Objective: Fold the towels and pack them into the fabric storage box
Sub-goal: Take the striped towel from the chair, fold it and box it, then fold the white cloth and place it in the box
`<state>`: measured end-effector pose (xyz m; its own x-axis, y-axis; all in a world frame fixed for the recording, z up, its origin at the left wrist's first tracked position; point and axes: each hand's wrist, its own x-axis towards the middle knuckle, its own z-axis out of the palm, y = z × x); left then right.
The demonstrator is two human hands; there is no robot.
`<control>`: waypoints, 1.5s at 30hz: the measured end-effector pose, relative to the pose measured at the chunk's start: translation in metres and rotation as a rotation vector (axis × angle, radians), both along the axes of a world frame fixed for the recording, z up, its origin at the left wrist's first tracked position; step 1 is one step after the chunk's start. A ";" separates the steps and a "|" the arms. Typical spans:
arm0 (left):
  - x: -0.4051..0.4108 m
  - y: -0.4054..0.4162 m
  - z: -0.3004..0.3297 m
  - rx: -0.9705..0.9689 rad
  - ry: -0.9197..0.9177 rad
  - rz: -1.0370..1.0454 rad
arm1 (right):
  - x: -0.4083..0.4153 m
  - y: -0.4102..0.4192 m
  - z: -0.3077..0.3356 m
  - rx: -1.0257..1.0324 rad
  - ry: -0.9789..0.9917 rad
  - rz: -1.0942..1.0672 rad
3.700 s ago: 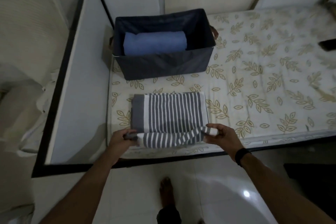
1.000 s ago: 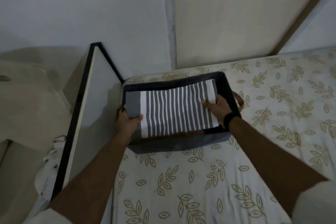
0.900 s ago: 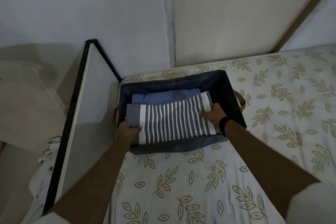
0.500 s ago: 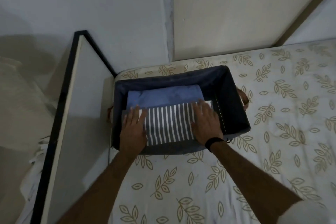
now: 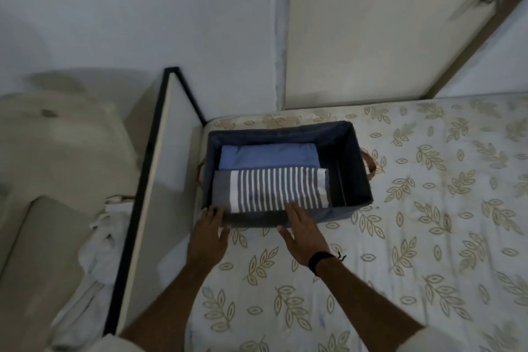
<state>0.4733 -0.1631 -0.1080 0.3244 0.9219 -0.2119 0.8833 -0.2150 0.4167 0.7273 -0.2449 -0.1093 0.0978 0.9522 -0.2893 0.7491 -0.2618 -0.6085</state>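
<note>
Both hands have come off the striped towel (image 5: 271, 191) since half a second ago and now sit at the near wall of the fabric storage box (image 5: 354, 168). On the near left corner, the left hand (image 5: 208, 233) has straight fingers and holds nothing. Beside it, the right hand (image 5: 303, 230) is spread wide too, fingertips reaching the box's near rim just beside the towel's near edge. Folded flat, the striped towel fills the near half of the box. Just beyond it, touching, lies the blue towel (image 5: 268, 156) against the far wall. Standing on the leaf-print bed (image 5: 428, 223), the box is close to the black-edged board (image 5: 148, 180) on the left.
</note>
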 end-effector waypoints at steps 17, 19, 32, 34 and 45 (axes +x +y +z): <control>-0.225 -0.208 0.205 0.003 0.004 0.647 | -0.220 -0.028 0.180 0.069 0.193 0.373; -0.258 -0.222 0.207 -0.034 -0.002 0.699 | -0.262 -0.039 0.186 0.071 0.184 0.457; -0.458 -0.225 0.184 -0.148 -0.180 0.597 | -0.453 -0.074 0.182 -0.123 0.034 0.381; -0.468 -0.218 0.179 -0.177 -0.205 0.547 | -0.464 -0.073 0.180 -0.167 0.038 0.322; -0.507 -0.138 0.127 -0.355 -0.185 0.410 | -0.496 -0.015 0.116 -0.290 0.064 0.051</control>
